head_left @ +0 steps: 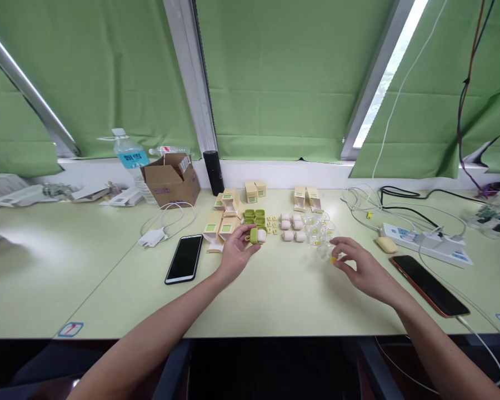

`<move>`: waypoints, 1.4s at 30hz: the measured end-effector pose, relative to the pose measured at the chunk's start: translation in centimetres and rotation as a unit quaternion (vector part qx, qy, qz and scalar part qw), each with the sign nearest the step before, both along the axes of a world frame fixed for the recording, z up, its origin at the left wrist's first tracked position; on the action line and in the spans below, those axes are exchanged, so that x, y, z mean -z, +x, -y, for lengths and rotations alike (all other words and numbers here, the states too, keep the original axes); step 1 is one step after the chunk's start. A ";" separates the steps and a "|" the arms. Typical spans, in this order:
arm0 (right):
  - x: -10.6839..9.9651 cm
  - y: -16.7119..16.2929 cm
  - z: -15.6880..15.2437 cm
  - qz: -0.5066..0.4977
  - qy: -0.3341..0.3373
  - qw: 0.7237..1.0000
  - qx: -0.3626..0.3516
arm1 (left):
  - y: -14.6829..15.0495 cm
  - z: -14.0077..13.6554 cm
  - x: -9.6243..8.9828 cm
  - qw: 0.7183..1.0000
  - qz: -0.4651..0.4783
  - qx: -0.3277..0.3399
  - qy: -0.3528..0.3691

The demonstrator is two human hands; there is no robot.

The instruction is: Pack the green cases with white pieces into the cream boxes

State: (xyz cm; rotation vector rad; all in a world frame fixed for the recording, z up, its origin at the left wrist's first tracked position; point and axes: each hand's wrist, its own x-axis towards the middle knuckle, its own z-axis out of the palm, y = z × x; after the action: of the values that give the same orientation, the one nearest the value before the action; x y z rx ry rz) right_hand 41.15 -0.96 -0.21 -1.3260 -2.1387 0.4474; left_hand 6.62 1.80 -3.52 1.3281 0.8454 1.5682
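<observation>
My left hand (235, 254) is closed on a small green case (254, 236) with a rounded pale pink block (261, 236) in it. My right hand (360, 269) pinches a small clear plastic cover (325, 251) that has a yellow spot at its lower edge. Several more clear covers (316, 228) lie just beyond those fingers. Between the hands are rows of pale pink blocks (288, 236) and tiny yellow pieces (269, 225). Green open cases (249, 213) stand behind my left hand, partly hidden by it.
Opened cardboard packs (212, 225) stand left of centre, beside a phone (184, 259). At the back are a brown carton (170, 180), a black bottle (214, 172) and a water bottle (130, 155). On the right lie a power strip (425, 244), cables and another phone (429, 286).
</observation>
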 end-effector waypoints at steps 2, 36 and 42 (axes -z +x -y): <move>-1.4 -2.1 -0.5 -0.111 -0.058 0.991 -0.035 | 0.0 0.0 -0.1 1.000 0.000 -0.002 0.000; 5.1 -15.7 -5.5 -0.523 -0.292 0.778 -0.190 | -0.7 0.6 -0.1 0.970 -0.215 -0.046 0.105; 5.0 -15.6 -5.4 -0.511 -0.287 0.787 -0.193 | -0.8 0.6 -0.3 0.969 -0.221 -0.050 0.101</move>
State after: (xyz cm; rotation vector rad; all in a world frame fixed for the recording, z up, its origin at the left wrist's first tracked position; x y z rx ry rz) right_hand 25.57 4.43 -5.16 -0.5743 -1.3057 1.6510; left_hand 5.78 1.21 -3.25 1.8516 1.0556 1.4851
